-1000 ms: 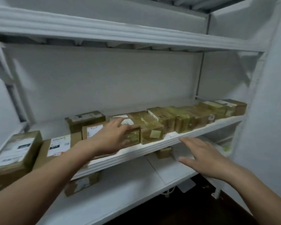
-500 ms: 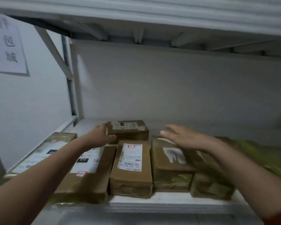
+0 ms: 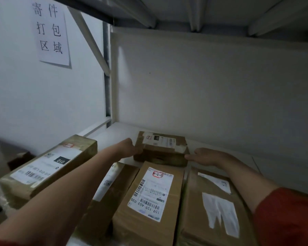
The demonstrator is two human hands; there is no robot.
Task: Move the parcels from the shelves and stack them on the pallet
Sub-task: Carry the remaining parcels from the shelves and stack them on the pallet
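A small brown parcel with a white label lies at the back of the white shelf. My left hand grips its left end, fingers curled at the corner. My right hand lies flat with straight fingers touching the parcel's right end. In front of it sit three long brown parcels: one under my left forearm, a labelled middle one and a right one. Another taped parcel lies at the far left.
The shelf's back panel and left upright enclose the bay. The shelf above hangs low overhead. A paper sign with printed characters hangs on the left wall. The pallet is out of view.
The camera has moved closer into the shelf bay. Both hands reached further back; my left hand now grips the small rear parcel's left end and my right hand has come to its right end.
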